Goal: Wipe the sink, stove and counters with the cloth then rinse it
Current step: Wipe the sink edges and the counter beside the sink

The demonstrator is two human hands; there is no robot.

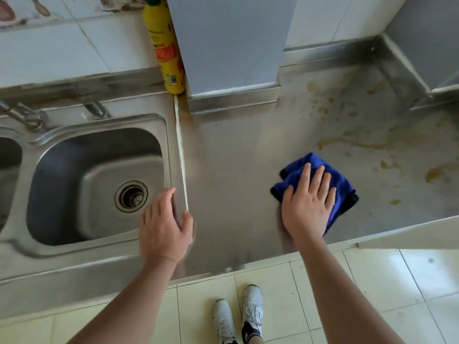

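A folded blue cloth [332, 178] lies on the steel counter [238, 157] to the right of the sink. My right hand [306, 203] presses flat on the cloth with fingers spread, covering its near left part. My left hand [165, 225] rests palm down on the right rim of the steel sink [99, 182], fingers apart and holding nothing. The sink basin is bare, with a round drain strainer [131, 196] in its floor. Yellow-brown stains [355, 142] spread over the counter beyond and to the right of the cloth.
A yellow bottle [165, 45] stands against the tiled wall beside a grey column [231, 43]. Two taps [95, 108] sit behind the sink, and a second basin [8, 165] shows at the far left. My white shoes [238, 316] stand on pale floor tiles below the counter edge.
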